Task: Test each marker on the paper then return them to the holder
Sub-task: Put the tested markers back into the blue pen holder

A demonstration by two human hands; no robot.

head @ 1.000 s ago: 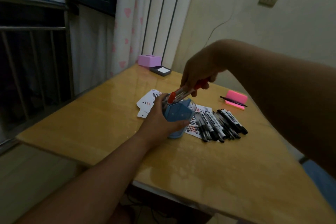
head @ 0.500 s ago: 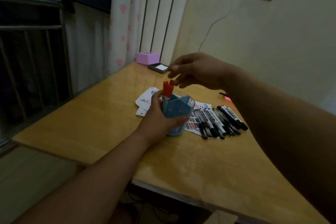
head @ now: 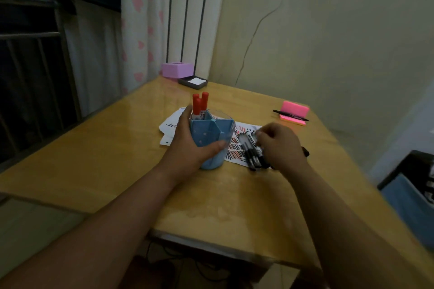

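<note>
My left hand (head: 187, 148) grips the blue holder (head: 212, 141), which stands upright on the scribbled paper (head: 237, 148). Three red-capped markers (head: 199, 103) stand in the holder's far left compartment. Right of the holder, several black markers (head: 252, 152) lie side by side on the paper. My right hand (head: 280, 145) lies over that pile, and its curled fingers close on one black marker at the far end. The hand hides most of the pile.
A pink sticky-note pad (head: 294, 112) with a black pen (head: 290, 115) across it lies at the far right of the wooden table (head: 117, 159). A pink box (head: 177, 69) and a dark tray (head: 193, 82) sit at the far corner. A dark bin (head: 411, 195) stands right of the table.
My right hand dropped the red markers into the holder, let go, then swung right and down onto the black markers. My left hand kept its grip on the holder.
</note>
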